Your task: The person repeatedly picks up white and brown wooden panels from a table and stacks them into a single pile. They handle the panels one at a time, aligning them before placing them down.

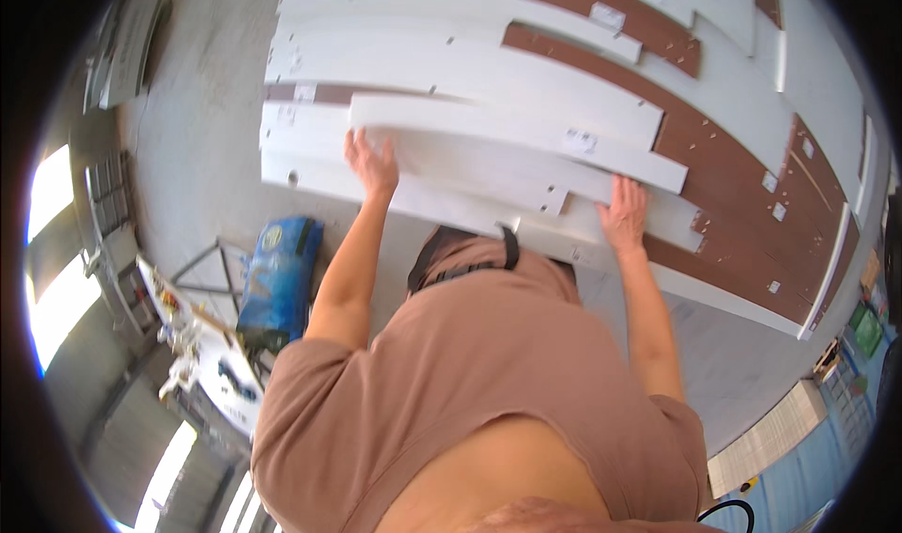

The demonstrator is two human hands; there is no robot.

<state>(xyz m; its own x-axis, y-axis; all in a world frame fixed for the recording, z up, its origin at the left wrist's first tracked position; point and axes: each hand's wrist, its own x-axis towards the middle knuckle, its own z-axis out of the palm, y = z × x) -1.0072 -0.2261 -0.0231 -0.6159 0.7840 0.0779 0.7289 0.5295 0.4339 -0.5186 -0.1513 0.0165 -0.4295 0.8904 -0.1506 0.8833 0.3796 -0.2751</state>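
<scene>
The grip of the left hand [372, 164] is seen spread open, the palm and fingers laid flat on a long white board [451, 171] near its left end; nothing is clasped. The grip of the right hand [623, 215] is likewise open, its fingers splayed and pressed down on the same layer of white boards further right, just below the near edge of a narrower white plank [526, 138] that is laid on top. Whether either thumb is hooked under an edge cannot be told.

The boards are stacked flat and overlapping, running from the left toward the far right. Small drilled holes and pale stickers are seen on several of them. Under and between the white pieces, a brown panel [742, 195] is shown, dotted with small holes and white tags. More white planks [451, 63] are laid on the far side of the stack.

A grey concrete floor [197, 138] is seen around the stack. To the near left, a blue sack [277, 284] is set on the floor beside a cluttered desk [202, 354]. A brownish-pink shirt [489, 364] fills the lower middle of the view.
</scene>
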